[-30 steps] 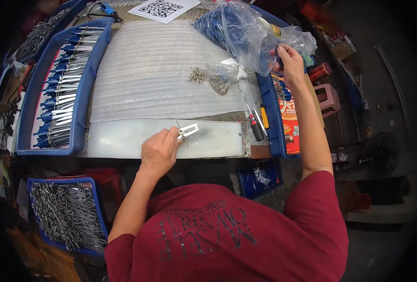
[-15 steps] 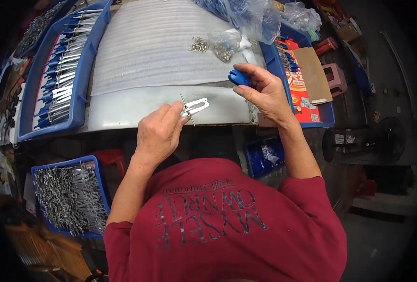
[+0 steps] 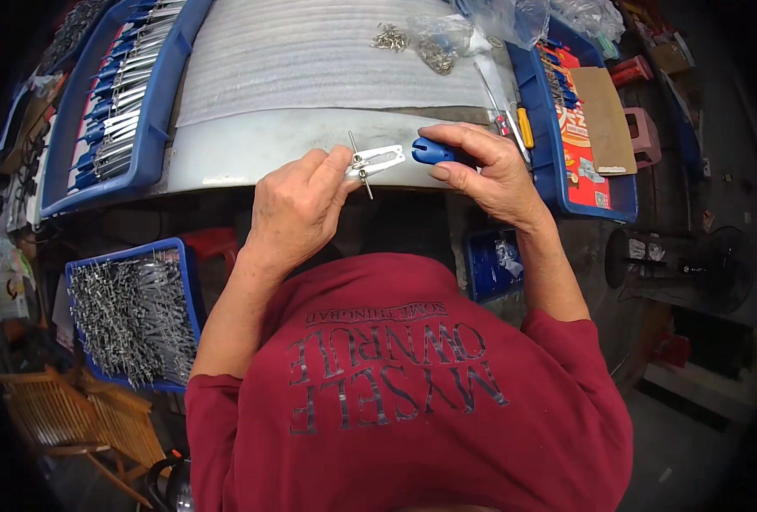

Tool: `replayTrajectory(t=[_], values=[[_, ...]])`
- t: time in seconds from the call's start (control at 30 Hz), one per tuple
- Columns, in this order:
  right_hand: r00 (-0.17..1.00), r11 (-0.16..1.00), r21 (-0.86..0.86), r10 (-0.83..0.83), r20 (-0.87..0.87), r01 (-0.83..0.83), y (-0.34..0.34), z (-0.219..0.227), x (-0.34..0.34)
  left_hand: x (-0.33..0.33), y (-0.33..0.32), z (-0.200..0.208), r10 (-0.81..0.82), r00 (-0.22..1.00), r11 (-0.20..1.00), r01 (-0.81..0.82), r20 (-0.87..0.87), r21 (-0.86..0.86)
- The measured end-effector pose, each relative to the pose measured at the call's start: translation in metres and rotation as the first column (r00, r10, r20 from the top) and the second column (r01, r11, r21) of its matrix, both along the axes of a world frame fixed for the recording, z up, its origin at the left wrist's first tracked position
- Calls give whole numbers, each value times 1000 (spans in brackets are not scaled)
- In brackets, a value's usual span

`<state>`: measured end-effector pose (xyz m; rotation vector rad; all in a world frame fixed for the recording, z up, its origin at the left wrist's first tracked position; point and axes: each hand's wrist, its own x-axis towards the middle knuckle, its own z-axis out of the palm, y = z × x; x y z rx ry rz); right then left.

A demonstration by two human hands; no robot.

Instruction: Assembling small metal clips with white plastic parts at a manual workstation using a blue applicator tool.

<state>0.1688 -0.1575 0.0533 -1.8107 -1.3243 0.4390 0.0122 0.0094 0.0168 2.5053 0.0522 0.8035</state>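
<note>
My left hand (image 3: 300,198) pinches a silvery metal fitting (image 3: 382,160) with two flat prongs and a thin cross pin. Its prongs point right, above the table's near edge. Between the thumb and fingers of my right hand (image 3: 494,175) is a rounded blue plastic handle (image 3: 431,151), its slotted end turned toward the prongs. A small gap separates the two parts. The fitting's other end is hidden in my left hand.
Foam sheeting (image 3: 310,60) covers the far table, with small screws (image 3: 390,37) and a bag of screws (image 3: 436,55). Yellow-handled screwdriver (image 3: 525,128) lies right. Blue trays (image 3: 152,149) hold blue-handled metal parts; a lower-left bin (image 3: 192,290) holds metal pieces.
My right hand has brought the blue handle close to the prongs, its slot now facing them. The view has shifted, showing screwdrivers at the right that my hand had covered.
</note>
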Motion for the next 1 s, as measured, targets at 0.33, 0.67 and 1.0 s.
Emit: replayTrajectory(t=[0.33,0.67,1.0], values=[[993,991,-59,118,21,-117,-2,-7,-2,-4,-5,-5,-48,996,993,56,-80,106],[992,990,-59,126,29,-124,-7,-19,3,-3,-8,-6,-43,992,988,59,-116,142],[990,985,-95,140,-34,-143,-8,-23,3,-1,-8,-8,-52,987,988,73,-153,135]])
